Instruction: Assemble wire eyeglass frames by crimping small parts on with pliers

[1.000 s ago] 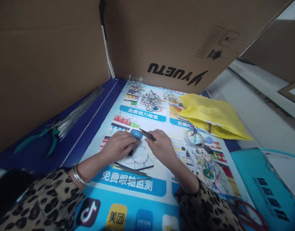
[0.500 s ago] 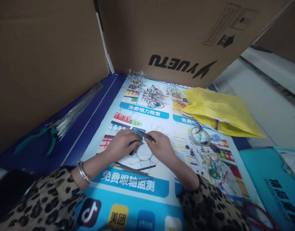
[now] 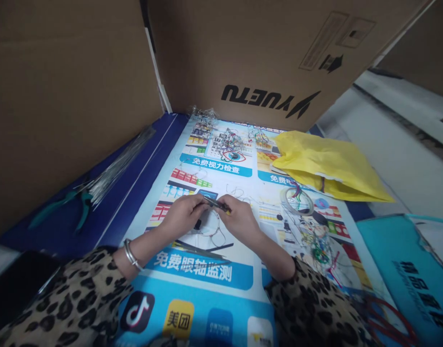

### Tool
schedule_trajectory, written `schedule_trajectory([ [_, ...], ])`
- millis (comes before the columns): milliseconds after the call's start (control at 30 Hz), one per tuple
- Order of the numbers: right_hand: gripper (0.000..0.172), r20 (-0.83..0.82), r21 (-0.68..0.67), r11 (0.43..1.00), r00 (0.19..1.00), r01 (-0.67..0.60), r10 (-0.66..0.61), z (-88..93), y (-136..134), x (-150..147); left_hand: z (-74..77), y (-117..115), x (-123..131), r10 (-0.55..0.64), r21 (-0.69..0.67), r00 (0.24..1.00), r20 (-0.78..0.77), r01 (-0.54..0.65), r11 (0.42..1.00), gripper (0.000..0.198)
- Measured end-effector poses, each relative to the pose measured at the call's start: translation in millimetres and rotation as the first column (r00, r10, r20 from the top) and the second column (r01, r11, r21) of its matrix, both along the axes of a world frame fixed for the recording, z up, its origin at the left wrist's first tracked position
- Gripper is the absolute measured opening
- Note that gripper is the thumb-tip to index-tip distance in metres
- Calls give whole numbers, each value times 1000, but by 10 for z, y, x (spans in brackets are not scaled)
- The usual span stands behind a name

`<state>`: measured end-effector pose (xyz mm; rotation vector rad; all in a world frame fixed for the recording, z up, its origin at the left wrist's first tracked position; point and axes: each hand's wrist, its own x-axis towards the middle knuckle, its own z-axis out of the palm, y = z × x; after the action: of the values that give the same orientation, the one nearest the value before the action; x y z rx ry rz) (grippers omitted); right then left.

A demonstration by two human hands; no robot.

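Note:
My right hand (image 3: 241, 219) is closed around a small pair of pliers (image 3: 217, 204) with dark and yellow handles, its jaws pointing left. At the jaws, the fingers of my left hand (image 3: 181, 216) are pinched together; what lies between them is too small to make out. A thin wire loop (image 3: 211, 235) with dark spots shows just below the hands. Several dark straight wires (image 3: 198, 251) lie on the printed mat (image 3: 163, 286) under my left wrist.
Teal-handled pliers (image 3: 84, 212) and a bundle of straight wires (image 3: 116, 166) lie at left. Cardboard walls (image 3: 192, 58) rise behind and to the left. Tangled wires (image 3: 230, 142), a yellow bag (image 3: 333, 164), a clear tape roll (image 3: 297, 201) and a red coil (image 3: 391, 318) surround the work area.
The pliers have turned slightly and now sit closer to my left fingertips, which have closed in on the jaws. The camera view has shifted a little.

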<state>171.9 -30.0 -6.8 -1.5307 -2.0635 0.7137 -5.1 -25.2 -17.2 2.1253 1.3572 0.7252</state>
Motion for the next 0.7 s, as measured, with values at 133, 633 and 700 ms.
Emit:
schedule_trajectory([
  [133,8,2,-1,1000,1000,-26,26,12,-14,-7,3,-8,-12,28,-28,1000,-11,-28,999,14],
  [633,16,-166,-2,999,985,54,-53,-65,15,-32,12,-16,-40,39,-78,995,97,-31,996,9],
  [700,15,-164,-1,998,984,65,-64,-66,20,-38,21,-23,-32,55,-97,992,111,-44,994,10],
])
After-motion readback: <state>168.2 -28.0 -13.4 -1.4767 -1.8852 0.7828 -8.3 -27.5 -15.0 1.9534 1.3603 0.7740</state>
